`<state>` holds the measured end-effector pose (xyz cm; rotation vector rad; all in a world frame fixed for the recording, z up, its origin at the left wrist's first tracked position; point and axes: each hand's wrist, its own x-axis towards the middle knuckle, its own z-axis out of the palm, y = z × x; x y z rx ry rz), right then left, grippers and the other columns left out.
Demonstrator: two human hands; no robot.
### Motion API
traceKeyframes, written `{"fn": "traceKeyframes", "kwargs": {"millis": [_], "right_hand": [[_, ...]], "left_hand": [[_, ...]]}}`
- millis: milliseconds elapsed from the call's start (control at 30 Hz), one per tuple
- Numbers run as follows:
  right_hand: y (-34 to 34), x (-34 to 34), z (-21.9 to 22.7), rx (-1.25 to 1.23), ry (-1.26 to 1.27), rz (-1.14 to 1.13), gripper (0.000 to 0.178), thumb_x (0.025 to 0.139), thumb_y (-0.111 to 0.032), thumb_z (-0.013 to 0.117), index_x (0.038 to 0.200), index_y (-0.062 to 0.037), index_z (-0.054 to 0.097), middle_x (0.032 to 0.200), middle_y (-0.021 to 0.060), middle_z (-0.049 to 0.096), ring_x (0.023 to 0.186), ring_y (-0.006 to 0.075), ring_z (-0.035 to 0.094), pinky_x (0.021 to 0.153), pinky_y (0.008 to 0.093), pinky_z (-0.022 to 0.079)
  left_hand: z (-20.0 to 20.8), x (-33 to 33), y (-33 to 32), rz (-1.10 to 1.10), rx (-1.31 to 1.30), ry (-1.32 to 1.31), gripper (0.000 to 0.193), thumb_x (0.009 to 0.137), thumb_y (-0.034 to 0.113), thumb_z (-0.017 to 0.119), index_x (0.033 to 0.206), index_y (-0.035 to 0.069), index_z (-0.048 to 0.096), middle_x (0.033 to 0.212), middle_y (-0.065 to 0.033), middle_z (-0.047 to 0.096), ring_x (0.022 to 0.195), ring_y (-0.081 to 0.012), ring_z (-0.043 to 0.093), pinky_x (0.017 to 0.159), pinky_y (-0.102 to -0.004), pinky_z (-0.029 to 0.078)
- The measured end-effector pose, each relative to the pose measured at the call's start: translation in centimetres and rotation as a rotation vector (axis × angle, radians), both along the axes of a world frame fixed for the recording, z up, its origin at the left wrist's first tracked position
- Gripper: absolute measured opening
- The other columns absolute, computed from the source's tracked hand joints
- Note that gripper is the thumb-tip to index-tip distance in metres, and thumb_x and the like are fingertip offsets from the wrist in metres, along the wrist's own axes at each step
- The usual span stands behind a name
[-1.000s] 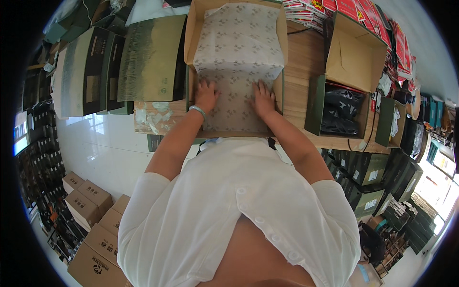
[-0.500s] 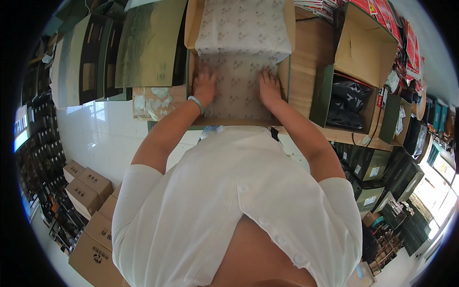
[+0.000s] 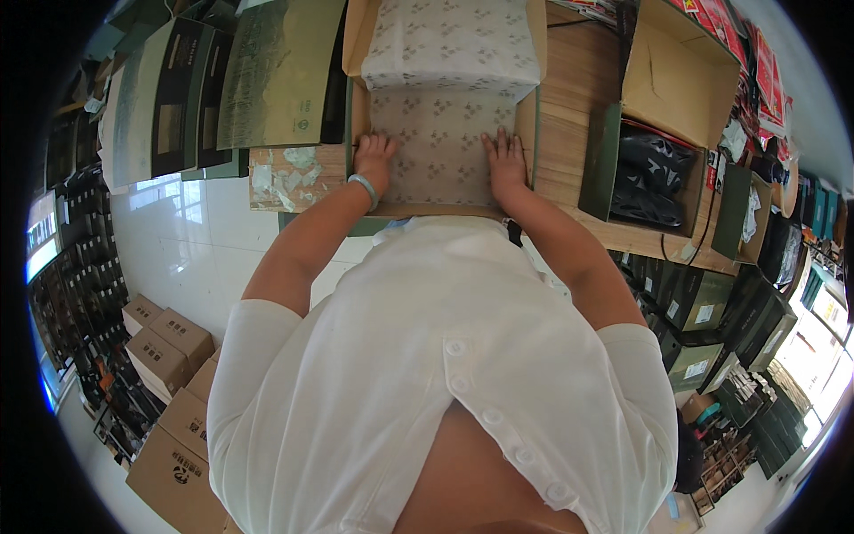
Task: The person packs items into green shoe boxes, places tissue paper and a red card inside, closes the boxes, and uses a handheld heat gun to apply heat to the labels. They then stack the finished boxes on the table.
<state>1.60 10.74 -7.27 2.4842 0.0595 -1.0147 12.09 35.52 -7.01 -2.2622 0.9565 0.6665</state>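
In front of me an open cardboard box stands on the wooden table, its lid raised at the far side. Patterned tissue paper lines the box and runs up over the lid. My left hand, with a bracelet at the wrist, lies flat on the paper along the left side. Along the right side my right hand rests with its fingers spread. Both hands hold nothing. Whatever lies under the paper is hidden.
To the right, another open box holds dark wrapped goods. Green boxes stand at the left on the table. Brown cartons are stacked on the floor at lower left. A black cable hangs over the table's right edge.
Both hands have shifted slightly outward toward the box's sides. The tissue paper between them looks smoother and more evenly spread. The view has moved slightly.
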Motion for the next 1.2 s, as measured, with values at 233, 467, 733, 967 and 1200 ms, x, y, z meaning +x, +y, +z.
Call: {"fn": "traceKeyframes", "kwargs": {"millis": [233, 467, 733, 967, 1200], "right_hand": [[0.2, 0.0, 0.7, -0.033, 0.043, -0.002, 0.094, 0.093, -0.032, 0.054, 0.155, -0.0138, -0.015, 0.162, 0.0219, 0.004, 0.148, 0.0383, 0.012, 0.118, 0.0527, -0.004], [0.4, -0.4, 0.2, -0.175, 0.046, 0.120, 0.094, 0.092, -0.028, 0.054, 0.155, -0.0122, -0.015, 0.160, 0.0272, 0.007, 0.148, 0.0405, 0.009, 0.117, 0.0549, -0.006], [0.3, -0.8, -1.6, -0.144, -0.039, 0.099, 0.139, 0.067, -0.043, 0.082, 0.151, -0.0059, -0.023, 0.159, 0.0284, 0.008, 0.148, 0.0440, 0.008, 0.115, 0.0583, -0.004], [0.6, -0.8, 0.2, -0.233, 0.054, 0.174, 0.089, 0.095, -0.028, 0.049, 0.154, -0.0096, -0.015, 0.160, 0.0268, 0.008, 0.148, 0.0410, 0.011, 0.118, 0.0552, -0.002], [0.9, -2.0, 0.1, -0.271, 0.046, 0.226, 0.088, 0.095, -0.037, 0.047, 0.155, -0.0117, -0.012, 0.160, 0.0244, 0.009, 0.148, 0.0406, 0.010, 0.117, 0.0568, -0.002]], "left_hand": [[2.2, -2.4, 1.2, -0.344, 0.308, -0.122, 0.058, 0.094, 0.025, 0.047, 0.149, 0.008, 0.037, 0.149, -0.0132, 0.037, 0.141, -0.0362, 0.026, 0.115, -0.0597, -0.002], [1.7, -2.5, 0.5, -0.171, 0.343, -0.087, 0.054, 0.097, 0.030, 0.043, 0.146, 0.006, 0.042, 0.153, -0.0161, 0.035, 0.142, -0.0354, 0.027, 0.116, -0.0609, -0.006], [0.0, -1.1, 0.4, 0.215, -0.214, 0.094, 0.106, 0.078, 0.040, 0.076, 0.156, 0.013, 0.010, 0.161, -0.0177, 0.014, 0.147, -0.0348, 0.016, 0.120, -0.0493, 0.002], [1.4, -1.1, -0.1, 0.101, 0.026, 0.116, 0.134, 0.066, 0.056, 0.081, 0.156, 0.019, -0.011, 0.162, -0.0187, -0.004, 0.149, -0.0381, 0.007, 0.119, -0.0505, 0.002], [1.2, -1.7, 0.5, -0.015, 0.076, 0.108, 0.144, 0.062, 0.061, 0.082, 0.154, 0.013, -0.017, 0.160, -0.0246, -0.013, 0.147, -0.0445, 0.002, 0.118, -0.0523, 0.002]]}}
